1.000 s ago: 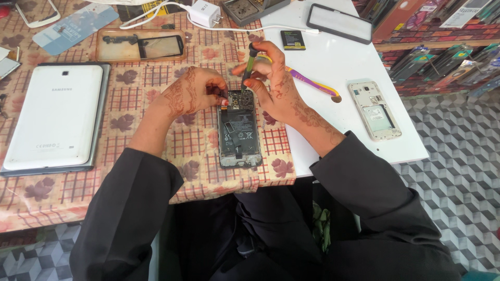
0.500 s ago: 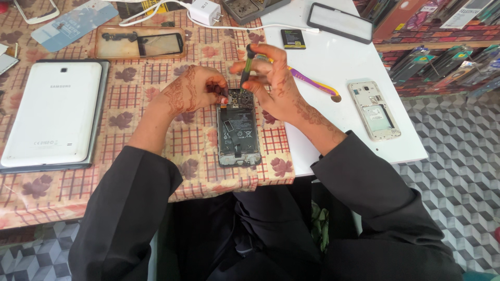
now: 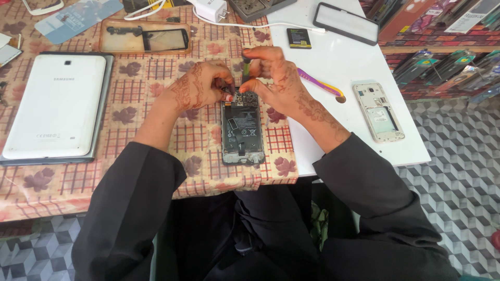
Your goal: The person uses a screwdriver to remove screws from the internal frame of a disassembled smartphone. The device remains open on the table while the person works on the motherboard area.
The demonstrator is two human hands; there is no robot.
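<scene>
1. The right hand (image 3: 276, 78) is closed around a thin screwdriver (image 3: 245, 70), held upright over the top of the opened phone (image 3: 242, 130).
2. The left hand (image 3: 200, 86) is pinched together on the phone's upper edge – it is steadied there.
3. A screw seems to be worked; vertical, gentle pressure is needed.
4. The phone lies flat on the surface (image 3: 156, 104), back removed, battery and dark board exposed.

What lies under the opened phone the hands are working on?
The opened phone lies on a checked, leaf-patterned tablecloth. Both the left hand and right hand cover its top end; the cloth hides the table.
</scene>
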